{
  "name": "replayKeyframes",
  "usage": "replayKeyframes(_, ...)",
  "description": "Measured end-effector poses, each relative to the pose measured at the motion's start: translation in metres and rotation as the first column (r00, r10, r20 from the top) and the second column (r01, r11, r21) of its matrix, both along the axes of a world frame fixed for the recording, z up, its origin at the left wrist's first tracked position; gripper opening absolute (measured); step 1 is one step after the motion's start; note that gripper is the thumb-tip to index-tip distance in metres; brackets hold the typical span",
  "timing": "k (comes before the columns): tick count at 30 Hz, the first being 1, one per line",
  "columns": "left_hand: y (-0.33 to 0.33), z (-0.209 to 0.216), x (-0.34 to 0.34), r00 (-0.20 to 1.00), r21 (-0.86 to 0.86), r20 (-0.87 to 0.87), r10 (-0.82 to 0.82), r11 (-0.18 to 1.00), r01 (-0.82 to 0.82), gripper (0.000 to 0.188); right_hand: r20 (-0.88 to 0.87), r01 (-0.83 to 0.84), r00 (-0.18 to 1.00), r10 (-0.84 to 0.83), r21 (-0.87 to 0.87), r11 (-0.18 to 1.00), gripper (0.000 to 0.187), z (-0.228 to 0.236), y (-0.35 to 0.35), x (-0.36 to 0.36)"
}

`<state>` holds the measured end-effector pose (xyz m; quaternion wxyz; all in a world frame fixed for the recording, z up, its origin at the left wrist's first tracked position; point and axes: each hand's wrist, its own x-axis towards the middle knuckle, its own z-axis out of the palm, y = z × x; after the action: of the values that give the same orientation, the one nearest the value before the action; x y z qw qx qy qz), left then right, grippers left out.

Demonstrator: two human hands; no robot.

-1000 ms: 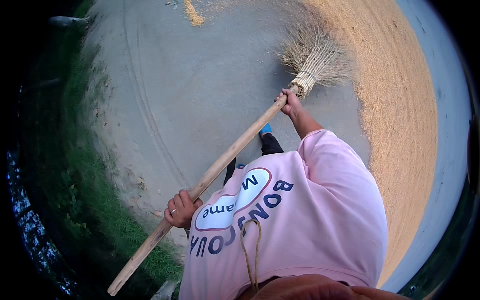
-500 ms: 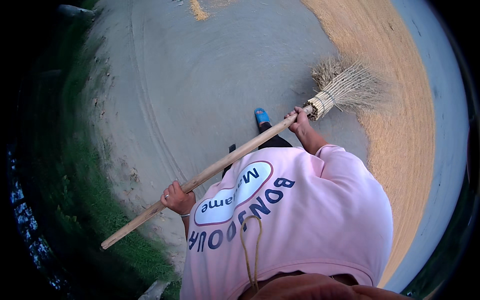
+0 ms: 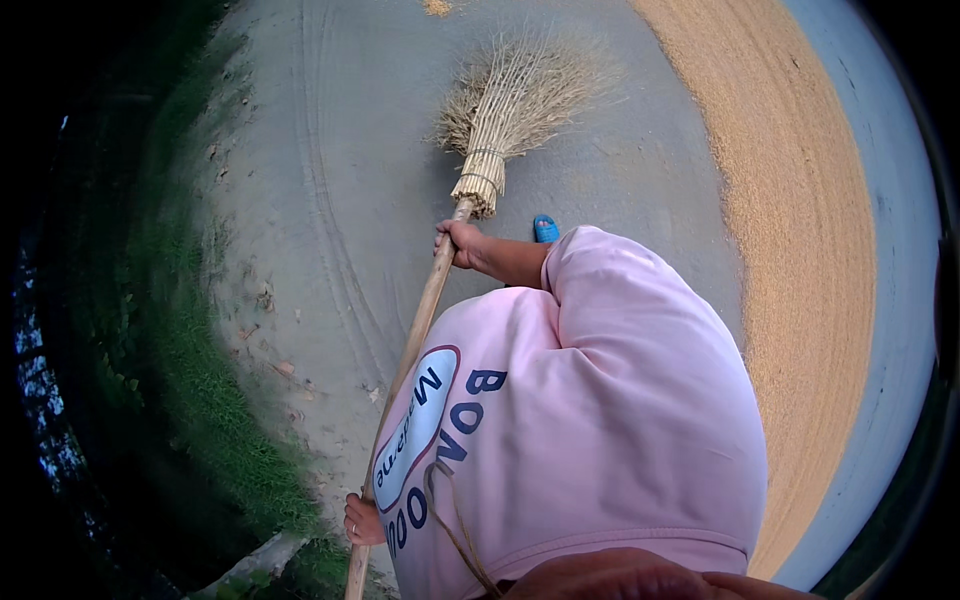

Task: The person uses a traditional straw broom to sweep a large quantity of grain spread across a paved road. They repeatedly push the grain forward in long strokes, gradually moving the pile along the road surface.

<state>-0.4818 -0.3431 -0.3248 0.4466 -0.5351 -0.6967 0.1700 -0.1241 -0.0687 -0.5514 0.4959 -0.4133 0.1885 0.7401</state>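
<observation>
A long broom with a pale wooden handle (image 3: 425, 305) slants across my left side. Its bundled twig head (image 3: 500, 115), bound with wire, fans out ahead of me over the grey ground. My right hand (image 3: 460, 243) is wrapped round the handle just below the twig bundle. Lower down, close to my body, my left hand (image 3: 362, 520) is closed round the handle's other end; the sleeve and shirt partly hide that stretch. Whether the twigs touch the ground I cannot tell.
A wide band of golden grain (image 3: 800, 220) curves along the right side. Further ahead lies a small grain patch (image 3: 438, 6). Grass (image 3: 220, 420) and dirt with dry leaves border the left. A blue slipper (image 3: 545, 229) shows on one foot.
The broom head has swung left, from the grain band's edge to the bare ground ahead. My right hand moved left with it, and my left hand came down and back. Both kept their hold.
</observation>
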Motion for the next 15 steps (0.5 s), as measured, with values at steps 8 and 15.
replayKeyframes(8,0.033,0.060,0.047,0.992,-0.075,-0.089,-0.092,0.994,0.085,0.006,-0.020,0.058,0.998,-0.058,0.014,0.998,0.009,-0.031,0.004,-0.001)
replayKeyframes(15,0.160,0.115,0.072,0.761,-0.011,0.140,-0.634,0.767,0.641,0.013,-0.061,0.434,0.898,-0.435,-0.037,0.900,0.008,0.012,-0.075,0.077)
